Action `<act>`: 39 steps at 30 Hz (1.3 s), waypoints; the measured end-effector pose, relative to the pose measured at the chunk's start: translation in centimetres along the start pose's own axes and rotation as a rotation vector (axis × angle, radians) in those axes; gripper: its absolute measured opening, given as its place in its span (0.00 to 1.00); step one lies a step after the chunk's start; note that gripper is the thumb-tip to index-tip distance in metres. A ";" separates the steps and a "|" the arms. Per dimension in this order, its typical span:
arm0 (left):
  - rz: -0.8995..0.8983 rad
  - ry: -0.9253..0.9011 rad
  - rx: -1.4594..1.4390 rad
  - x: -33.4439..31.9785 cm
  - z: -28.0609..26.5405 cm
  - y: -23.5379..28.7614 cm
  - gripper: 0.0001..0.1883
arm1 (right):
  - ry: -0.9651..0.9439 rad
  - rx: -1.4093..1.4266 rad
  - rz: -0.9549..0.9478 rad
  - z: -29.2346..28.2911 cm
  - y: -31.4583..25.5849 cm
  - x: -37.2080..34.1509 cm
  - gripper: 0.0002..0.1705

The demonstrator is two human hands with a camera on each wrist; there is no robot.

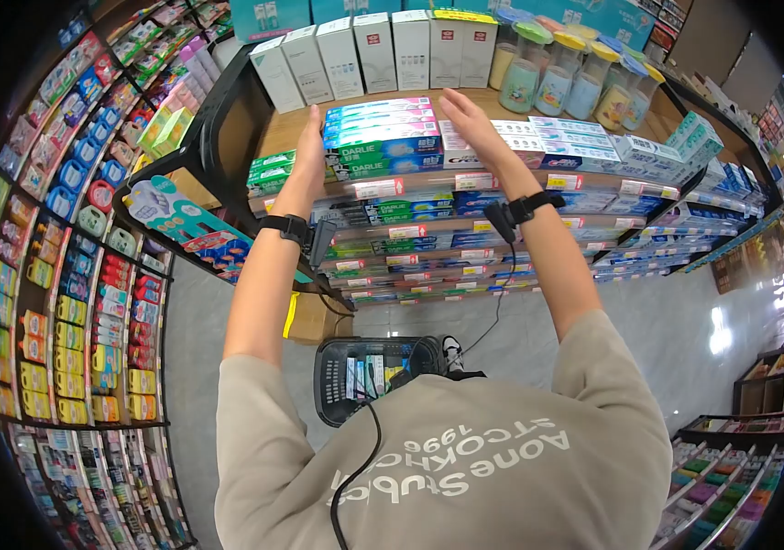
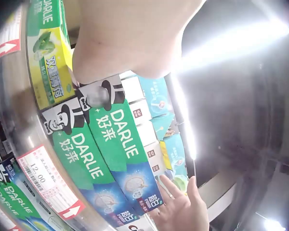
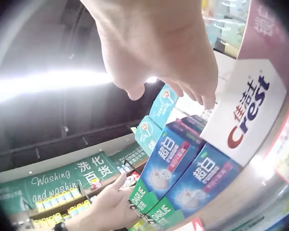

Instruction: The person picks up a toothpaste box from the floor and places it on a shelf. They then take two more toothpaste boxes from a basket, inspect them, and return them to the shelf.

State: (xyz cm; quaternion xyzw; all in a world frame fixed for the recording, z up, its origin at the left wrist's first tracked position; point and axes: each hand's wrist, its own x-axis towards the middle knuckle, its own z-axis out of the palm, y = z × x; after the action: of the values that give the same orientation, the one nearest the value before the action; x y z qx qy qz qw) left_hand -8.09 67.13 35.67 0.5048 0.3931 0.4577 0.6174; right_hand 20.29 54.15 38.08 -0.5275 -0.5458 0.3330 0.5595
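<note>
On the top shelf, several green-and-blue Darlie toothpaste boxes (image 1: pixel 383 151) lie stacked two high, in rows going back. My left hand (image 1: pixel 312 151) is held upright, fingers extended, along the left end of this stack. Toward its right end, my right hand (image 1: pixel 476 130) stands with straight fingers and the palm turned inward. In the right wrist view, the right fingers (image 3: pixel 192 89) are over the back of the boxes, beside a white Crest toothpaste box (image 3: pixel 253 103). A yellow-green Darlie box (image 2: pixel 50 67) lies left of the stack in the left wrist view.
White upright boxes (image 1: pixel 373 55) and lidded plastic cups (image 1: pixel 552 82) line the back of the shelf. Price tags (image 1: pixel 380 188) run along the shelf edge, with more toothpaste below. A black shopping basket (image 1: pixel 323 403) holding boxes stands on the floor near my feet.
</note>
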 end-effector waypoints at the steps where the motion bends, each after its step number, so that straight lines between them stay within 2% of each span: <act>1: 0.004 0.021 -0.012 -0.2 0.5 0.6 0.35 | 0.023 0.066 0.041 0.4 -0.5 0.3 0.47; 2: 0.008 0.041 -0.023 -0.4 1.0 1.1 0.34 | 0.020 0.138 0.082 0.9 -0.8 0.5 0.43; 6: 0.009 0.041 -0.042 0.3 1.1 0.8 0.31 | 0.053 0.247 0.087 2.8 0.7 2.7 0.42; 9: 0.018 0.019 -0.002 0.6 1.2 0.4 0.30 | 0.019 0.227 0.067 3.1 1.3 3.3 0.47; 13: 0.032 0.044 0.029 1.7 1.0 -0.3 0.30 | 0.000 0.235 0.104 3.3 0.8 3.0 0.46; 17: 0.056 0.021 0.057 2.1 1.2 -0.8 0.32 | 0.028 0.234 0.107 3.3 1.3 3.2 0.46; 20: 0.019 -0.062 0.099 1.6 1.0 -0.2 0.41 | 0.029 0.220 0.105 3.3 1.0 2.8 0.45; 26: 0.088 -0.099 0.122 0.5 1.5 0.3 0.40 | 0.029 0.194 0.079 3.5 1.0 2.6 0.44; 29: 0.140 -0.046 0.180 -0.2 2.1 0.7 0.40 | 0.032 0.156 0.095 4.0 0.3 2.0 0.44; 33: 0.126 -0.042 0.247 -0.1 2.1 1.0 0.43 | 0.080 0.133 0.117 4.4 -0.5 1.3 0.43; 35: 0.099 0.003 0.286 -0.5 2.5 1.3 0.45 | 0.116 0.028 0.069 4.3 1.2 2.3 0.42; 36: 0.100 -0.040 0.250 0.8 1.7 0.7 0.45 | 0.133 -0.026 0.047 4.1 2.3 2.8 0.42; 38: 0.101 -0.123 0.170 3.7 -0.5 -0.3 0.46 | 0.231 -0.214 -0.143 3.8 2.2 2.0 0.39; 39: 0.135 -0.076 0.150 3.8 -1.7 -0.5 0.43 | 0.274 -0.308 -0.237 3.7 2.1 1.2 0.38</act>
State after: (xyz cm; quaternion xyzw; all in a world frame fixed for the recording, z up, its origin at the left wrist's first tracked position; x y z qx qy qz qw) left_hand -8.59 71.15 34.82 0.5920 0.3675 0.4482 0.5600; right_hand 17.35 56.61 35.83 -0.5793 -0.5670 0.1031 0.5764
